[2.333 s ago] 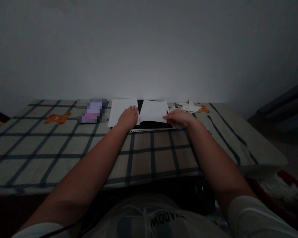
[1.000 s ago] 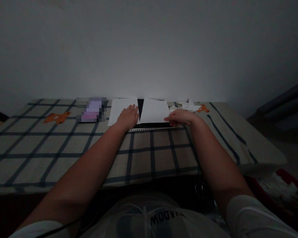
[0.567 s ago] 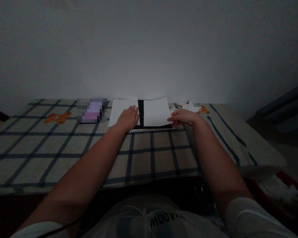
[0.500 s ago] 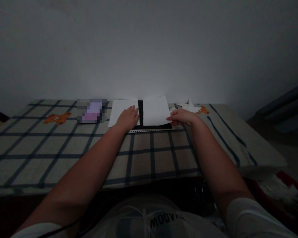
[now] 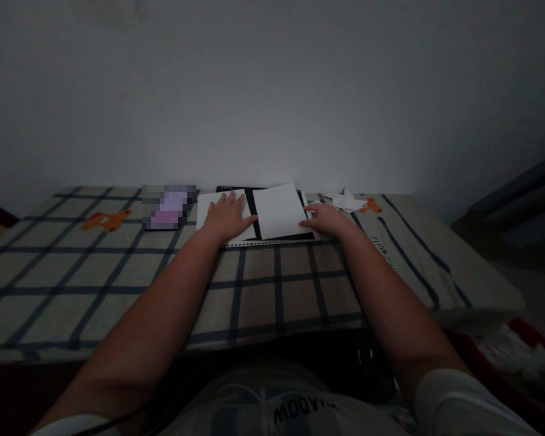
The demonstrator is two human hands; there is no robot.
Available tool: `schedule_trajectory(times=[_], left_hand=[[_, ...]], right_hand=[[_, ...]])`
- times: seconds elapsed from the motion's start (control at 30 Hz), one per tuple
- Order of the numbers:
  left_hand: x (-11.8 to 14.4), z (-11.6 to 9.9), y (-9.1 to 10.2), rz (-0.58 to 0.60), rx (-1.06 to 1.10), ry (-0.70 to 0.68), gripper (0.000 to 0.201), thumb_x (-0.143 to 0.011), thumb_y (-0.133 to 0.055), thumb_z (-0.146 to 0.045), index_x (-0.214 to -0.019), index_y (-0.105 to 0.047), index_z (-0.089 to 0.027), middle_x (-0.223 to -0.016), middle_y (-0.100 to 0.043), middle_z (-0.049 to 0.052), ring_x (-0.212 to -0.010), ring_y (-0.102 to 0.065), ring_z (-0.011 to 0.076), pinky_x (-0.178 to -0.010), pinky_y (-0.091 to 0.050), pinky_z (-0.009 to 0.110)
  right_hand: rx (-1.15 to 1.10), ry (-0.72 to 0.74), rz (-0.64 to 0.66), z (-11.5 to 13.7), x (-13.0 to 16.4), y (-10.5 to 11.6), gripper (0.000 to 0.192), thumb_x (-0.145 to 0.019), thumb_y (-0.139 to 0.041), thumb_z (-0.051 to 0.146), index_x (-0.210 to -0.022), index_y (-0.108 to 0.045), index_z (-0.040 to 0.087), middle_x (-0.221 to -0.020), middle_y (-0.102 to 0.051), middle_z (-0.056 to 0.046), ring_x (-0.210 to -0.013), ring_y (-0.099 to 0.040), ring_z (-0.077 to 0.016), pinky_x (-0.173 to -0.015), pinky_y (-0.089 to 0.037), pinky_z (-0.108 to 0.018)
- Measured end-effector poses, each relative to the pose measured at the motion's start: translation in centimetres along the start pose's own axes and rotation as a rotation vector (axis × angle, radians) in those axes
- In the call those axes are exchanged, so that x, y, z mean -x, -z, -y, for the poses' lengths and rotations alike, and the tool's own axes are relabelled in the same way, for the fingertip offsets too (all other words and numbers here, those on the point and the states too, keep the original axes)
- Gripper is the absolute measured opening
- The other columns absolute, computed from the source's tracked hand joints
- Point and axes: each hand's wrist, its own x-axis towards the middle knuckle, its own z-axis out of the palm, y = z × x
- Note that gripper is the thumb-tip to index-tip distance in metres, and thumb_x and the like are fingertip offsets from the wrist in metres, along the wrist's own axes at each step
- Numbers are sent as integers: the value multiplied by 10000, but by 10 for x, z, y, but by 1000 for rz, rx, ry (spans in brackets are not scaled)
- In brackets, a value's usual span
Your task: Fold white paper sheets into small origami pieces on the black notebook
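Two white sheets of paper lie side by side on a black pad (image 5: 257,226), whose near edge is a white strip with a row of holes. My left hand (image 5: 229,218) is open, palm down and fingers spread on the left sheet (image 5: 204,209). Its thumb reaches across the black gap between the sheets. At the right edge of the right sheet (image 5: 277,209) is my right hand (image 5: 323,218), thumb and forefinger apart and touching the paper. Its other fingers are hidden. The right sheet sits slightly turned, its far edge rising to the right.
Left of the pad lies a phone (image 5: 169,208), its screen blurred. Folded white paper (image 5: 346,200) rests beyond my right hand near the wall (image 5: 272,91). A checked cloth (image 5: 258,290) with orange bear prints covers the table. Right of the table is a red container (image 5: 522,330).
Both sheets have shifted left, and the right one has turned a little. My left hand has moved left with its fingers spread wider. The thumb and forefinger of my right hand have parted.
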Motion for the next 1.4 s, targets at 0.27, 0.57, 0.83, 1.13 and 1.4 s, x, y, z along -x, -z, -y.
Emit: schedule_trajectory(times=[0.27, 0.57, 0.83, 1.13, 1.4], left_hand=[[-6, 5, -10, 49, -26, -79, 725, -1045, -294, -586, -1616, -301, -139, -1696, -218, 178, -1572, -182, 367, -1228, -228, 616], [-7, 3, -13, 49, -24, -77, 651, -1070, -233, -508, -1618, -304, -163, -1709, -190, 142, -1581, -155, 342, -1244, -193, 599], [-6, 3, -13, 44, 14, -83, 599, -1079, -244, -416, -1614, -314, -157, -1708, -203, 126, -1580, -160, 338, -1248, -193, 592], [-10, 3, -17, 19, 10, -109, 587, -1079, -274, -420, -1607, -331, -170, -1703, -230, 126, -1577, -184, 322, -1250, -207, 559], [-7, 3, -10, -104, 48, -116, 553, -1020, -453, -408, -1506, -503, -150, -1644, -373, 151, -1497, -381, 306, -1217, -315, 463]], right_hand=[[25, 332, -120, 11, 6, -7, 511, -873, -763, 353, -1349, -663, 192, -1161, -708, -131, -1076, -651, -269, -969, -500, -402], [155, 732, 74, 41, 16, -44, 725, -842, -743, 579, -1450, -595, 213, -1543, -522, -150, -1424, -483, -333, -1173, -377, -508], [176, 727, 59, 38, 20, -28, 580, -860, -745, 524, -1328, -688, 187, -1299, -694, -134, -1206, -625, -307, -1041, -484, -452], [78, 728, 49, 38, 18, -29, 360, -932, -657, 372, -1210, -744, 160, -1203, -740, -125, -1131, -658, -261, -1021, -469, -413], [44, 764, 9, 37, 13, -35, 313, -966, -598, 364, -1123, -771, 154, -1167, -743, -127, -1116, -652, -248, -1010, -474, -402]])
